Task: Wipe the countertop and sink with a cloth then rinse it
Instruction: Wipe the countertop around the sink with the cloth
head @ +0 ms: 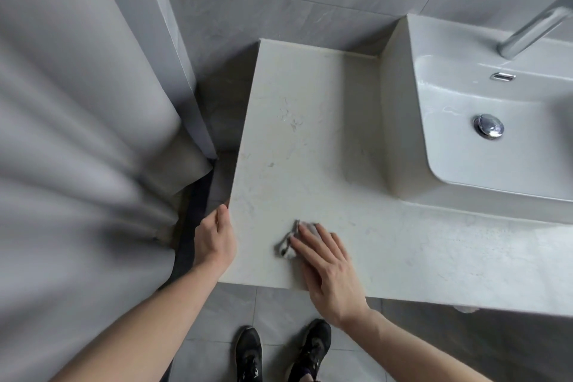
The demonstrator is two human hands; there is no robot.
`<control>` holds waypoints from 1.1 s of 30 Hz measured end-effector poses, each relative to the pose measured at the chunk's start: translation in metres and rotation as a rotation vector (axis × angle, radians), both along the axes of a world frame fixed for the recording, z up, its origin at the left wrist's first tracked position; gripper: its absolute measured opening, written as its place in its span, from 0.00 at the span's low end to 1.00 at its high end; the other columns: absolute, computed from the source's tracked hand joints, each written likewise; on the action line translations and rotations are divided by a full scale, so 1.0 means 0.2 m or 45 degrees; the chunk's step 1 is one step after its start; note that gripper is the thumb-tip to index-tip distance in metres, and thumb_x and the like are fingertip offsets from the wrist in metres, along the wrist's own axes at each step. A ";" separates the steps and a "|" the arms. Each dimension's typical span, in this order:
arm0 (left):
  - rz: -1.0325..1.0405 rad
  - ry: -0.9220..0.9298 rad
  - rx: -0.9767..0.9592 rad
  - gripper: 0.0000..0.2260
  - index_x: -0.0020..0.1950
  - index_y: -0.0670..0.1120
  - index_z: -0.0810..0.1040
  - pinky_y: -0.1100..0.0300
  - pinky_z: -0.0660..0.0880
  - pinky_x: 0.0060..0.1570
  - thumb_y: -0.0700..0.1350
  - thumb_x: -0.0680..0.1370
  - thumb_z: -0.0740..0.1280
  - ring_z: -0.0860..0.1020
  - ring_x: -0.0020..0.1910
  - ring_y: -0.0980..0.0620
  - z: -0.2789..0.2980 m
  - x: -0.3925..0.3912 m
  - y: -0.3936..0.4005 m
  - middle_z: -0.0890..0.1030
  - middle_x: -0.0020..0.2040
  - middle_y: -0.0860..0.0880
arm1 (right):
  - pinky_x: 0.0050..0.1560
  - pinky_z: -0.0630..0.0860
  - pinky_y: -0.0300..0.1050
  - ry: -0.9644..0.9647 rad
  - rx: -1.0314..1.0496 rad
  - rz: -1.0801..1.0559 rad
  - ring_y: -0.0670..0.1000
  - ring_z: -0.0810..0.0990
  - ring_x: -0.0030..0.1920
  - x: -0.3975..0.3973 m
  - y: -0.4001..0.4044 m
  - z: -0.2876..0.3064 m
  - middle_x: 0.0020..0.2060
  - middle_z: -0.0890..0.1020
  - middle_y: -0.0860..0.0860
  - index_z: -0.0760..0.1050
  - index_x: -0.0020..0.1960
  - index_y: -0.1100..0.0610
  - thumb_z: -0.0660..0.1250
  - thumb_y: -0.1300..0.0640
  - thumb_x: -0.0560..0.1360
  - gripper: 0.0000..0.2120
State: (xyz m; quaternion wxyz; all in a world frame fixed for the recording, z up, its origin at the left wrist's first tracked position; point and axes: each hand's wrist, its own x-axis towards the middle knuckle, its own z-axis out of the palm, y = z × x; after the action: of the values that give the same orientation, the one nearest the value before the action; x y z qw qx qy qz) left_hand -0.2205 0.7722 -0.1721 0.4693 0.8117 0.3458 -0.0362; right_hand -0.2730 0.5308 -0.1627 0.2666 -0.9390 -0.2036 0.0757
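Head view: countertop point(310, 139) wiping underway; cloth point(290, 242) pressed flat under spread right hand point(325, 270); left hand point(214, 239) curled on edge. Uncleaned surface beyond fingertips is judged next.

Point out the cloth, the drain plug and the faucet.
cloth point(286, 242), head view, on the bunched grey part left of the right hand's fingers.
drain plug point(489, 125), head view, on its chrome cap.
faucet point(533, 32), head view, on the spout's chrome body.
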 end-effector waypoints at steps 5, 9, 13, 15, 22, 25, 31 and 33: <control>-0.038 -0.001 -0.030 0.22 0.31 0.49 0.63 0.52 0.64 0.35 0.50 0.86 0.53 0.70 0.32 0.50 0.05 0.00 -0.01 0.72 0.31 0.48 | 0.76 0.68 0.52 0.047 0.247 -0.139 0.43 0.66 0.78 0.05 -0.01 0.01 0.74 0.73 0.38 0.79 0.69 0.45 0.63 0.70 0.77 0.28; -0.079 0.062 0.037 0.20 0.33 0.49 0.64 0.50 0.68 0.40 0.52 0.85 0.52 0.72 0.36 0.44 0.02 0.01 0.00 0.74 0.34 0.46 | 0.72 0.73 0.45 -0.028 0.440 -0.369 0.43 0.74 0.73 0.41 0.01 0.09 0.71 0.77 0.42 0.81 0.67 0.51 0.63 0.70 0.81 0.22; -0.219 0.132 0.203 0.19 0.41 0.51 0.73 0.46 0.74 0.50 0.56 0.84 0.50 0.78 0.48 0.38 0.00 0.08 0.04 0.82 0.45 0.43 | 0.69 0.76 0.45 -0.222 0.435 -0.613 0.46 0.79 0.68 0.99 0.00 0.14 0.68 0.81 0.48 0.83 0.64 0.53 0.63 0.62 0.83 0.14; -0.270 0.111 0.260 0.20 0.58 0.50 0.80 0.47 0.74 0.56 0.56 0.85 0.50 0.79 0.58 0.38 0.02 0.18 0.03 0.84 0.58 0.43 | 0.67 0.76 0.45 -0.285 0.388 -0.682 0.50 0.80 0.68 1.26 -0.04 0.13 0.67 0.81 0.51 0.83 0.63 0.55 0.61 0.60 0.83 0.15; -0.243 0.098 0.202 0.26 0.74 0.53 0.68 0.47 0.72 0.64 0.60 0.80 0.50 0.75 0.67 0.42 0.00 0.61 -0.05 0.77 0.71 0.48 | 0.65 0.72 0.44 -0.108 0.141 -0.581 0.60 0.76 0.66 1.71 -0.04 0.02 0.62 0.81 0.54 0.80 0.66 0.55 0.61 0.65 0.77 0.20; -0.223 0.111 0.251 0.21 0.71 0.51 0.68 0.48 0.71 0.60 0.57 0.82 0.51 0.75 0.67 0.40 -0.01 0.70 -0.10 0.77 0.70 0.44 | 0.76 0.61 0.35 -0.068 0.209 -0.442 0.53 0.72 0.74 1.58 0.13 -0.03 0.70 0.79 0.51 0.80 0.68 0.52 0.65 0.66 0.76 0.23; -0.251 0.127 0.490 0.18 0.61 0.51 0.71 0.49 0.73 0.47 0.58 0.82 0.48 0.80 0.56 0.38 -0.02 0.66 -0.12 0.81 0.63 0.45 | 0.73 0.69 0.44 -0.109 0.315 0.034 0.52 0.76 0.70 1.39 0.36 -0.10 0.67 0.81 0.47 0.84 0.61 0.51 0.71 0.62 0.77 0.15; -0.228 0.133 0.502 0.18 0.61 0.52 0.70 0.48 0.76 0.48 0.59 0.82 0.48 0.81 0.54 0.37 -0.01 0.65 -0.12 0.83 0.59 0.44 | 0.71 0.71 0.46 -0.129 0.328 0.035 0.53 0.77 0.68 1.47 0.35 -0.10 0.65 0.82 0.48 0.83 0.56 0.52 0.71 0.62 0.76 0.10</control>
State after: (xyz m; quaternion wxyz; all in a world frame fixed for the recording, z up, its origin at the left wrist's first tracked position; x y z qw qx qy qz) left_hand -0.0905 0.7478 -0.1742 0.2780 0.9122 0.2965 -0.0516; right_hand 0.0209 0.5999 -0.1823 0.3732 -0.8968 -0.2377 0.0051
